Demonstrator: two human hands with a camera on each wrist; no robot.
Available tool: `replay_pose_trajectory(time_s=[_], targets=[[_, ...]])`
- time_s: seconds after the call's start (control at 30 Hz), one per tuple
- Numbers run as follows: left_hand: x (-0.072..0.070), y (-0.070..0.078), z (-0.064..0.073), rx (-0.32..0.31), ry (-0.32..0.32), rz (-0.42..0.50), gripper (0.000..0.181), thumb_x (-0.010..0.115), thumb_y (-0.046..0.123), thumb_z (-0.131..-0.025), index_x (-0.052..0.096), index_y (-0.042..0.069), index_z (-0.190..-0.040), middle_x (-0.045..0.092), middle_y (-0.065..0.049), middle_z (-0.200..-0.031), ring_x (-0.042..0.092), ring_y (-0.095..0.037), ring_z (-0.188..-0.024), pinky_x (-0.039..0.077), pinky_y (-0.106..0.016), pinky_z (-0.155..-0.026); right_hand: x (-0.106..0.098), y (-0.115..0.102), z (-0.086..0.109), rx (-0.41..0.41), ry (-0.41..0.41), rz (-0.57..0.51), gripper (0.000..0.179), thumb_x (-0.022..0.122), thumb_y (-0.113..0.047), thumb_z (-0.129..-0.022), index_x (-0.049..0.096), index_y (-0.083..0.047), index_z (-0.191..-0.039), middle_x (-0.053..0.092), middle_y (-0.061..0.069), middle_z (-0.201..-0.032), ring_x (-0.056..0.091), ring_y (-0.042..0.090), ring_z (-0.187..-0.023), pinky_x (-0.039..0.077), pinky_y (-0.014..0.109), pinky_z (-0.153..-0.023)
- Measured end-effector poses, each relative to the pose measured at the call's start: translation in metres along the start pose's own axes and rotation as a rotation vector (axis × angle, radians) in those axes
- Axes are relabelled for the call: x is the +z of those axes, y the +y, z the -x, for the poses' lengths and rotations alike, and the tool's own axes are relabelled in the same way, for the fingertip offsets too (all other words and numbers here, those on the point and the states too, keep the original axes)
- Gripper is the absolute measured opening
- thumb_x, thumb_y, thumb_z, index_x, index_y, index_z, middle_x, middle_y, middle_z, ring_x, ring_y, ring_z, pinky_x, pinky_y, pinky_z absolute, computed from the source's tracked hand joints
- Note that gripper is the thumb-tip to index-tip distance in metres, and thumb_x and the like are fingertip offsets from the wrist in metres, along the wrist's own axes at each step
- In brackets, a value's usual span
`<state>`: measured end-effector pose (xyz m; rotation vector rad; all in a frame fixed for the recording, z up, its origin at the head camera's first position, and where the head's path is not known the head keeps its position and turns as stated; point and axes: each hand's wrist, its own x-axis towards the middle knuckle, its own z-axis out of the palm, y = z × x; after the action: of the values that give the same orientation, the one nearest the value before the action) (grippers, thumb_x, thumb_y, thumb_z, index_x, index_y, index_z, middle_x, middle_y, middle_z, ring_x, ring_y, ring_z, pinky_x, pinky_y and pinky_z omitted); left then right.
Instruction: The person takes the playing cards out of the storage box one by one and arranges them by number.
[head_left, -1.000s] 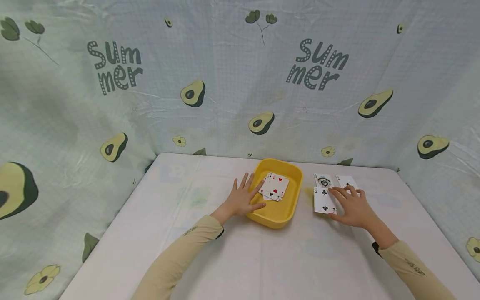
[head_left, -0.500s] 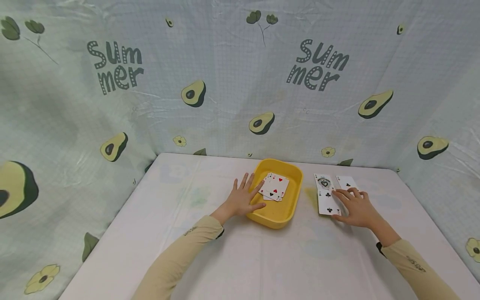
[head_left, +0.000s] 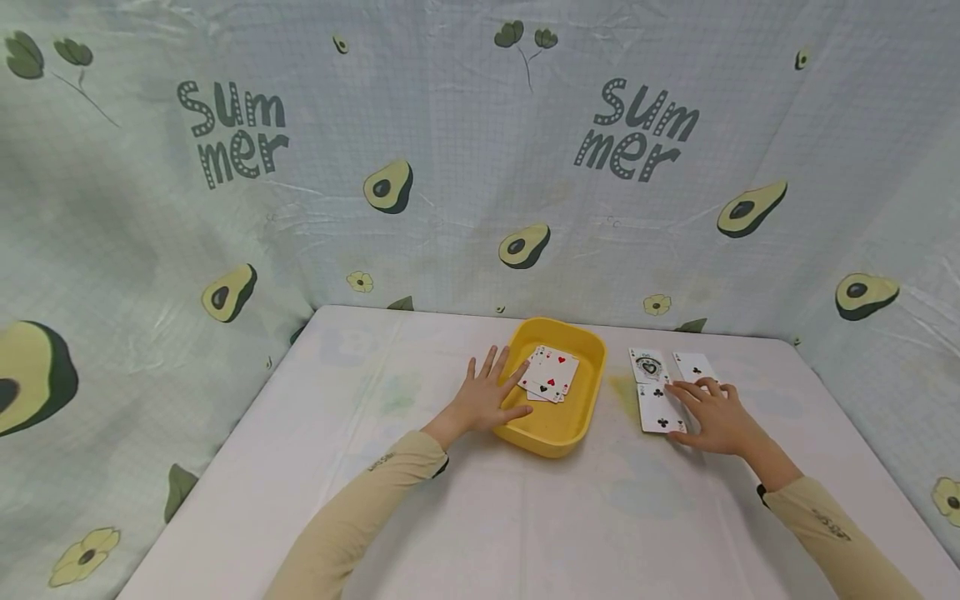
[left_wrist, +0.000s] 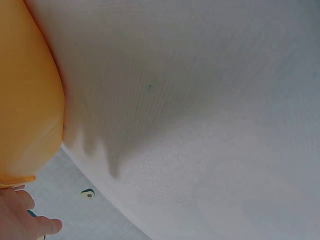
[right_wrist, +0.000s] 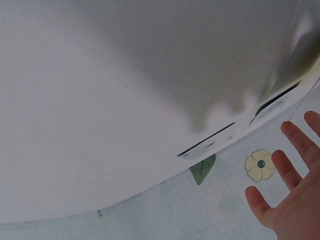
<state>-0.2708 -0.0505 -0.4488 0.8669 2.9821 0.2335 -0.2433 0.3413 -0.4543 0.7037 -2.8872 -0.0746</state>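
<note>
My right hand [head_left: 708, 417] pinches a white playing card [head_left: 657, 413] with black clubs along its right side, thumb near the bottom corner and forefinger higher up. Just behind it lies a card with a large dark emblem [head_left: 647, 365]. To the right of that is another clubs card [head_left: 692, 362], partly covered by the fingers. The left hand [head_left: 483, 400], fingers spread, rests on the left rim of a yellow tray [head_left: 547, 443]. Inside the tray, several overlapping playing cards [head_left: 551, 371] lie face up. In the right wrist view the right hand's fingers [right_wrist: 292, 140] stretch over the table.
A pale cloth covers the table [head_left: 450, 533]. Behind it hangs a curtain [head_left: 450, 108] printed with avocados and "summer". The table's back edge runs close behind the tray and the cards.
My right hand has shifted the held clubs card slightly right and toward me, so the emblem card behind it shows more fully. The left hand and tray have stayed put.
</note>
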Motion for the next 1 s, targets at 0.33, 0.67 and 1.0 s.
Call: replay_pose_trajectory(time_s=[0.33,0.67,1.0], targets=[[0.0003,-0.0006,0.0005,0.01,0.005,0.002,0.075,0.037,0.061,-0.086,0.009,0.024,-0.145,-0.004,-0.014,-0.151,-0.005,-0.034,-0.138,0.006,-0.06,-0.105,-0.0016,-0.0003,0.0014,0.008,-0.04,-0.006,0.072,0.065,-0.05,-0.071,0.046,-0.01,-0.128,0.049,0.011,-0.127,0.039,0.029,-0.105,0.029,0.056,-0.082],[-0.0017,0.0001,0.0006,0.016,0.01,-0.006,0.074,0.037,0.059,-0.086,0.01,0.023,-0.145,-0.004,-0.015,-0.151,-0.004,-0.036,-0.138,0.008,-0.061,-0.104,-0.0023,0.0004,-0.0007,0.037,-0.086,-0.001,0.075,0.063,-0.054,-0.071,0.044,-0.01,-0.129,0.048,0.011,-0.128,0.04,0.031,-0.105,0.029,0.056,-0.081],[0.0007,-0.0003,0.0003,0.021,0.012,-0.01,0.074,0.038,0.059,-0.086,0.01,0.021,-0.145,-0.003,-0.017,-0.151,-0.003,-0.036,-0.138,0.009,-0.061,-0.104,0.0015,0.0029,0.0012,0.056,-0.116,0.005,0.079,0.064,-0.055,-0.07,0.041,-0.011,-0.132,0.049,0.01,-0.127,0.041,0.03,-0.103,0.03,0.056,-0.08]])
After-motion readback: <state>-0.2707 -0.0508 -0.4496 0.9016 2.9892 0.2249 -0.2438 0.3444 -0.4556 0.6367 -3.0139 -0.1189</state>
